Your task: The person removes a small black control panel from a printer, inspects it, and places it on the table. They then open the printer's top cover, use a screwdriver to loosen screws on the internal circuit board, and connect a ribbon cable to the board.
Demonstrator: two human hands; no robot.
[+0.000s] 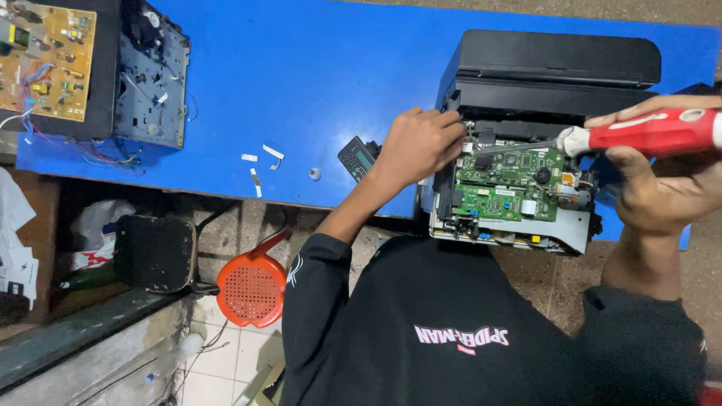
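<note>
red screwdriver [647, 131] in right hand [662, 188], left hand [417, 146] on black printer [553, 68]

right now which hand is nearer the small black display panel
Left. The left hand sits just beside the display panel, at the printer's edge; the right hand grips the red screwdriver on the printer's far side.

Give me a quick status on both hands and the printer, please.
Right hand grips red screwdriver, tip at green circuit board. Left hand steadies open black printer beside the tip. Nothing blocking the board.
</note>
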